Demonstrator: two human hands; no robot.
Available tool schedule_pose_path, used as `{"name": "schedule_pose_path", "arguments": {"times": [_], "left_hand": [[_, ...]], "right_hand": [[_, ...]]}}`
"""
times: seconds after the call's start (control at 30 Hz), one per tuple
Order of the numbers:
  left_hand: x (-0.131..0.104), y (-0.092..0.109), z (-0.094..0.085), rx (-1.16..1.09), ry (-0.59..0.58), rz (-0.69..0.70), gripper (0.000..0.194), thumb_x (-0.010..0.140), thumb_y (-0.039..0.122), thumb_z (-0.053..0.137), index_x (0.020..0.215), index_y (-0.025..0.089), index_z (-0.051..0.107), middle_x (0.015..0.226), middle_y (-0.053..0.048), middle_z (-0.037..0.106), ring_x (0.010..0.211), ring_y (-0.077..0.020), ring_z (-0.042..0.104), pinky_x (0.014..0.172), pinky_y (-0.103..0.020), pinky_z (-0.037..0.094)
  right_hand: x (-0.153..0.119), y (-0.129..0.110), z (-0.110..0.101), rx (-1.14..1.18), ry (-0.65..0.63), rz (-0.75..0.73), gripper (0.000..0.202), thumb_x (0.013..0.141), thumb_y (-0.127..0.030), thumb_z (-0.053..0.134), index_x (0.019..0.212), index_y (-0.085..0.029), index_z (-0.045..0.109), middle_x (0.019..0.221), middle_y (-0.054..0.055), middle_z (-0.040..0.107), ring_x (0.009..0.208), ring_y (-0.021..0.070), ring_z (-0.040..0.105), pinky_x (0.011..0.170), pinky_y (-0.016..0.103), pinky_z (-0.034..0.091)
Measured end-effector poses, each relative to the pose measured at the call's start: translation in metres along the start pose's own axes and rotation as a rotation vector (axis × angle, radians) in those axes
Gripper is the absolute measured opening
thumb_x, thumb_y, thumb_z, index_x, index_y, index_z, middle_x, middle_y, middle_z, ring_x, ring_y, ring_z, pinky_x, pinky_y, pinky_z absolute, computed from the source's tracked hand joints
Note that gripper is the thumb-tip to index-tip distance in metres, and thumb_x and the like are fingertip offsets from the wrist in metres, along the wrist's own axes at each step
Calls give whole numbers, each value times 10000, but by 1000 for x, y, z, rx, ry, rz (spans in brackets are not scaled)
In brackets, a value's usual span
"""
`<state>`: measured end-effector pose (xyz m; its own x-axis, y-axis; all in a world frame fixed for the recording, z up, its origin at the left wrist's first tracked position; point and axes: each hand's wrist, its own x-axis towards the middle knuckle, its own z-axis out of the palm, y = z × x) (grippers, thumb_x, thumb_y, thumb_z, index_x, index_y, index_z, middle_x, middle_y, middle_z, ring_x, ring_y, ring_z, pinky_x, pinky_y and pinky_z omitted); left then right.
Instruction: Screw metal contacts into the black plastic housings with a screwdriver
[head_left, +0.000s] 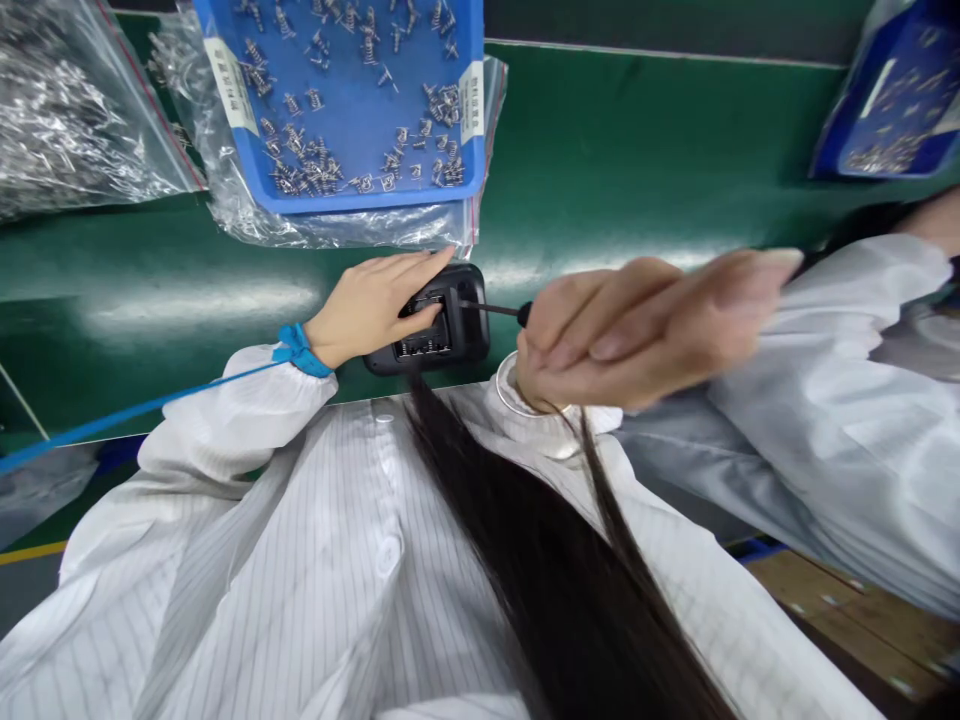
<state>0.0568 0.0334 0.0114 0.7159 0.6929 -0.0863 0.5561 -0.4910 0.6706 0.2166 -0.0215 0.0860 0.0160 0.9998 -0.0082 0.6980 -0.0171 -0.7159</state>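
A black plastic housing [474, 335] with rounded corners lies on the green bench close to my body. Its open battery compartment shows metal contact springs. My left hand [382, 300] holds the housing, with the thumb over the compartment and the fingers extended across the far side. My right hand [622, 325] is closed around a screwdriver; the thin dark shaft [495, 309] and a black collar show, while the handle is hidden in the fist. The shaft reaches left to the housing, and its tip is at a recess beside the compartment.
A blue tray [360, 120] of small metal springs rests on a plastic bag beyond the housing. Another bag of metal parts [75, 120] lies at the far left. A second blue tray [885, 120] sits at the far right, near another person's sleeve [847, 380]. A blue strap [150, 408] runs left from my left wrist.
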Motion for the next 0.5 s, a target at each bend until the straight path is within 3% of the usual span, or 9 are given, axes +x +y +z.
{"name": "schedule_pose_path", "arguments": {"times": [0.07, 0.1, 0.2, 0.3, 0.37, 0.5], "left_hand": [[0, 0, 0, -12, 3, 18, 618, 951, 405, 422, 1515, 162, 350, 1433, -87, 530, 1313, -268, 508, 1078, -386, 414], [-1, -1, 0, -18, 5, 29, 629, 951, 411, 425, 1521, 162, 336, 1439, -90, 523, 1320, -270, 500, 1082, -387, 410], [-1, -3, 1, -45, 5, 63, 647, 955, 413, 419, 1534, 153, 298, 1439, -101, 518, 1323, -270, 491, 1085, -388, 404], [-2, -4, 2, -60, 4, 76, 617, 970, 371, 388, 1534, 142, 291, 1431, -110, 523, 1312, -269, 499, 1076, -394, 408], [-2, -4, 2, -64, 7, 71, 596, 977, 350, 373, 1531, 142, 299, 1428, -114, 525, 1308, -271, 503, 1073, -399, 408], [-2, -4, 3, -80, 3, 65, 594, 977, 346, 374, 1530, 141, 304, 1420, -123, 531, 1300, -284, 510, 1061, -417, 415]], "right_hand": [[15, 1, 12, 153, 229, 60, 879, 914, -600, -211, 701, -262, 572, 485, -14, 150, 361, 99, 333, 429, 271, 381], [22, 1, 15, 224, 282, 65, 871, 905, -644, -191, 663, -257, 550, 483, -13, 161, 352, 93, 330, 410, 265, 354], [39, -1, 18, 337, 272, -6, 786, 911, -695, -113, 582, -243, 438, 476, -29, 142, 314, 73, 265, 357, 247, 279], [47, -12, 19, 308, 481, -78, 632, 978, -641, 51, 575, -235, 321, 494, -58, 55, 302, 58, 163, 321, 232, 216], [48, -22, 22, 212, 588, -114, 581, 1003, -579, 99, 594, -233, 323, 519, -61, 32, 307, 55, 157, 322, 228, 206], [50, -38, 26, 160, 633, -41, 543, 1015, -527, 148, 666, -229, 438, 549, -52, 107, 336, 48, 260, 360, 213, 261]]}}
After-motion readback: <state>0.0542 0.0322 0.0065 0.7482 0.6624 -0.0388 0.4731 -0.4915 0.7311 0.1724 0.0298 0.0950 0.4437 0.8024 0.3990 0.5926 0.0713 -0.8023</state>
